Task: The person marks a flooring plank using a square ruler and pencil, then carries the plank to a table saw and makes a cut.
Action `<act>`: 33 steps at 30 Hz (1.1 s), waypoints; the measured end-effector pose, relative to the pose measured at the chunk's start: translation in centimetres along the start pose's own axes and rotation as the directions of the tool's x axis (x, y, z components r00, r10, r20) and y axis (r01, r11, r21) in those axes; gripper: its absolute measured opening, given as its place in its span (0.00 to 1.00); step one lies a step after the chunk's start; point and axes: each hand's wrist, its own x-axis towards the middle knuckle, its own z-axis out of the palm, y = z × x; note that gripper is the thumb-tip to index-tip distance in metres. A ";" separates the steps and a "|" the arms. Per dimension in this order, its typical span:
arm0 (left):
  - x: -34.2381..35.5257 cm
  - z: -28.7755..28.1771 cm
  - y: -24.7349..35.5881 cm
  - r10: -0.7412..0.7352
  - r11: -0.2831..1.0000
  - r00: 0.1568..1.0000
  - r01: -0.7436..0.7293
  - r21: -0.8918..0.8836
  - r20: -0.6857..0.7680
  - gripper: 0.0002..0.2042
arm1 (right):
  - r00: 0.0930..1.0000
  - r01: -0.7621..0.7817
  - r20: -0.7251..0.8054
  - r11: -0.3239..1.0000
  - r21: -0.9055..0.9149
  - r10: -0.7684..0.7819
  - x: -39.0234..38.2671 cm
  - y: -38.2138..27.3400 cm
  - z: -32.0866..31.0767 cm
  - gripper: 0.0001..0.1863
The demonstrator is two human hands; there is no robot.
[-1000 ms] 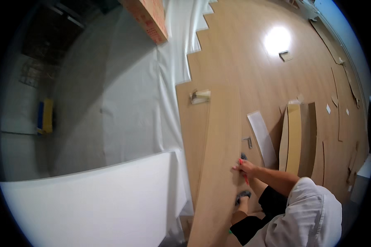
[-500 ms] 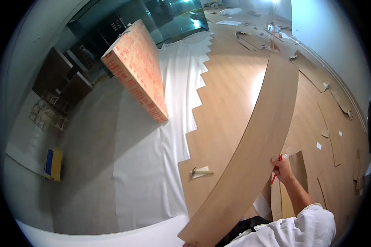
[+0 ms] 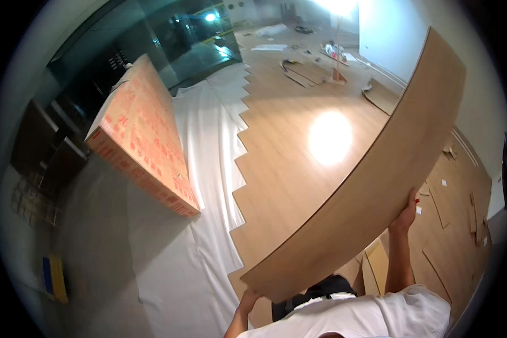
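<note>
A long wood-look floor plank (image 3: pixel 372 174) hangs in front of me, raised off the floor and slanting from lower left to upper right. At its near left end, my left hand (image 3: pixel 251 298) grips the corner. My right hand (image 3: pixel 403 218) is closed on the plank's near long edge, further along; the fingers behind the board are hidden. A small red bit of a slim tool shows by my right fingers. Beyond the plank lies the laid wood floor (image 3: pixel 281 188), its left edge stepped like a saw.
White underlay sheeting (image 3: pixel 211 169) borders the stepped edge. A large cardboard box (image 3: pixel 149 135) with red print stands on it, tilted. Offcut boards (image 3: pixel 434 203) and scraps lie to the right. A blue and yellow object (image 3: pixel 55 279) sits far left.
The plank has been lifted and turned, its far end swinging up and to the right. My left hand has come more fully into view at the near end. My right hand has moved up and right.
</note>
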 end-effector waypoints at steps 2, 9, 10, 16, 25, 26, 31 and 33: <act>6.4 -1.2 4.1 -0.014 0.999 0.998 0.011 0.045 0.067 0.19 | 0.998 0.044 -0.043 0.997 0.064 -0.041 2.6 0.1 1.2 0.28; 30.5 -1.7 15.4 -0.043 0.964 0.981 -0.008 0.264 0.187 0.22 | 0.909 0.167 -0.376 0.984 -0.066 -0.180 13.8 3.7 8.0 0.30; 34.2 -1.0 17.5 -0.047 0.972 0.977 -0.003 0.236 0.206 0.22 | 0.889 0.203 -0.398 0.974 -0.103 -0.228 16.7 4.5 8.5 0.30; 50.0 3.8 33.5 -0.038 0.997 0.974 0.022 0.075 0.221 0.21 | 0.850 0.299 -0.238 0.803 -0.515 -0.469 34.2 10.3 12.9 0.33; 69.0 -3.8 46.3 -0.134 0.991 0.989 0.134 0.001 -0.069 0.15 | 0.805 0.373 -0.349 0.867 -0.331 -0.479 59.3 22.8 31.6 0.36; 70.9 -4.9 48.1 -0.159 0.987 0.979 0.159 -0.007 -0.128 0.14 | 0.779 0.365 -0.385 0.857 -0.365 -0.496 61.4 24.4 32.8 0.35; 87.8 -10.6 56.8 -0.101 0.994 0.970 0.087 -0.073 -0.220 0.12 | 0.775 0.389 -0.245 0.746 -0.540 -0.582 74.3 31.2 35.0 0.34; 95.2 -12.2 62.2 -0.050 0.996 0.972 0.031 -0.087 -0.230 0.12 | 0.760 0.365 -0.274 0.736 -0.570 -0.589 78.9 33.9 37.4 0.33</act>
